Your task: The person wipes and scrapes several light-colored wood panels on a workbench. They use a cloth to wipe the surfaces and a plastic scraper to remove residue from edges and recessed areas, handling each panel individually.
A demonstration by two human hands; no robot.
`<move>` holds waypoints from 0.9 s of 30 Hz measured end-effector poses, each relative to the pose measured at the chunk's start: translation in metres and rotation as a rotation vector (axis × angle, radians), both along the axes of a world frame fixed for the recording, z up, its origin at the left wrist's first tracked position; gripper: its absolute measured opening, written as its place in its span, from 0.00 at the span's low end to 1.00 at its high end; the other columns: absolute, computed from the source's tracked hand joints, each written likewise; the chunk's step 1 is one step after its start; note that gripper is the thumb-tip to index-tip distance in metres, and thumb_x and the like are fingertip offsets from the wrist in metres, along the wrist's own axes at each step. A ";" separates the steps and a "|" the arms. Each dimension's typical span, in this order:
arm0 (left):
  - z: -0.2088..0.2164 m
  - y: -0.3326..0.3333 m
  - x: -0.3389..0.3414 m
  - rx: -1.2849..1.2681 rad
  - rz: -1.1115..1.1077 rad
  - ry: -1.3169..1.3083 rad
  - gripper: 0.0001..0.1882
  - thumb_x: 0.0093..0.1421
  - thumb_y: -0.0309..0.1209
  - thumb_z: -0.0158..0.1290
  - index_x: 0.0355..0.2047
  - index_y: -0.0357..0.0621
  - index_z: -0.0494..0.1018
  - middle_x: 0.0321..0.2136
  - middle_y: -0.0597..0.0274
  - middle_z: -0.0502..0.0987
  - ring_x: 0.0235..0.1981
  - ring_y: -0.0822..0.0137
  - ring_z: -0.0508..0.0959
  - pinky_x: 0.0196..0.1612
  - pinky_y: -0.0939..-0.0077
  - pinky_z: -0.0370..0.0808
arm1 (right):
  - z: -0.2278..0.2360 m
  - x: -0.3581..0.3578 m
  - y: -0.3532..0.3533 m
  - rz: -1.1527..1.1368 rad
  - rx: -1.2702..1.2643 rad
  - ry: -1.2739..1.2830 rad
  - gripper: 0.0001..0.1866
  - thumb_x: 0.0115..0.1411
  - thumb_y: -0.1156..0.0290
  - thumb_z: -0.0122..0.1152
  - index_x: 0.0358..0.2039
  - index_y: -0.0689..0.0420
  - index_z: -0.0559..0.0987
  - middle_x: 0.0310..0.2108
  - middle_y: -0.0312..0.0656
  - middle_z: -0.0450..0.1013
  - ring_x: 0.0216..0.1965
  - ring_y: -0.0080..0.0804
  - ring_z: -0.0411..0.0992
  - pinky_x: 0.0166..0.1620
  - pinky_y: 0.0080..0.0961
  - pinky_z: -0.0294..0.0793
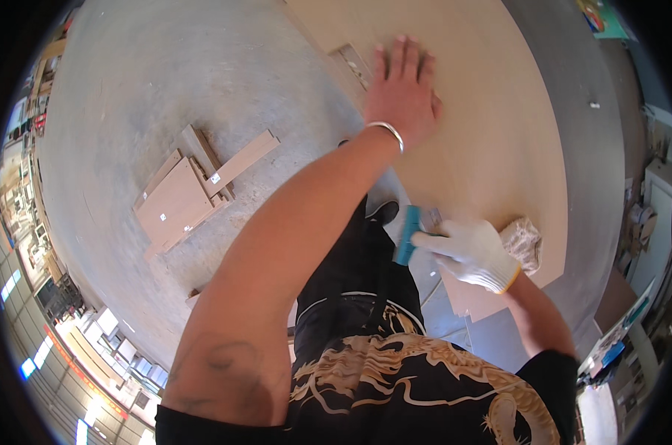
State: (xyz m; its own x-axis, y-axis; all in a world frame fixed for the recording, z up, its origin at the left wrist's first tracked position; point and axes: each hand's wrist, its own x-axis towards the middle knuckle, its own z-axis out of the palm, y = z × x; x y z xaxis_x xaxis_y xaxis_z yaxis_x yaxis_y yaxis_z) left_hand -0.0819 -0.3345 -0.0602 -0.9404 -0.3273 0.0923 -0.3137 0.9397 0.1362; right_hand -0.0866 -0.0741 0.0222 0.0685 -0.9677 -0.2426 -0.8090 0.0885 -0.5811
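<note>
My left hand, bare and with a silver bangle at the wrist, lies flat with fingers spread on a large tan wood board. Just left of its fingers, a rectangular cutout shows near the board's edge. My right hand wears a white knit glove. Its fingers are closed on a teal scraper with a straight, wide head, held close to the board's near left edge. Part of the scraper is hidden by the glove. Beside the glove, a crumpled light rag rests on the board.
A pile of cut wood panels and strips lies on the grey floor to the left. Below me is my shoe, close to the board's edge. A grey surface runs along the board's right side, with shelves and clutter farther right.
</note>
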 end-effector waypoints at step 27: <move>-0.047 0.149 0.052 2.797 -0.410 1.239 0.40 0.74 0.55 0.37 0.80 0.54 0.45 0.81 0.52 0.44 0.82 0.50 0.43 0.84 0.56 0.36 | -0.010 0.053 -0.177 -0.993 0.131 0.161 0.31 0.68 0.63 0.61 0.71 0.42 0.71 0.40 0.55 0.78 0.36 0.61 0.80 0.37 0.51 0.80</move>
